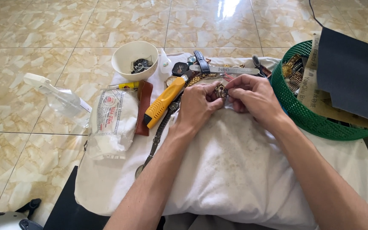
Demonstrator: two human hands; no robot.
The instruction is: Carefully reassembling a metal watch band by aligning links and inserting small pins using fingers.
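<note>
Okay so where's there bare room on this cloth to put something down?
The white cloth is bare below both hands, between the forearms. It is crowded above the left hand and right hand: yellow utility knife, watch parts, white bowl, and the green basket at right.

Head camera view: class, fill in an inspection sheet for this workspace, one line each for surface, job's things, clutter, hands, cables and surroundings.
Surface: white cloth-covered cushion, faintly stained, on the floor.
Job's things: small round gold-coloured watch case, pinched between both hands.
Clutter: yellow-handled utility knife, white bowl holding dark parts, metal tweezers, watches and straps behind the hands, printed white pouch, brown leather strip, clear spray bottle, green mesh basket with watches and dark sandpaper sheets.
Hands: left hand and right hand both closed on the watch case.
Cables: thin black cord at top right.
Surroundings: glossy beige marble-pattern floor tiles.
</note>
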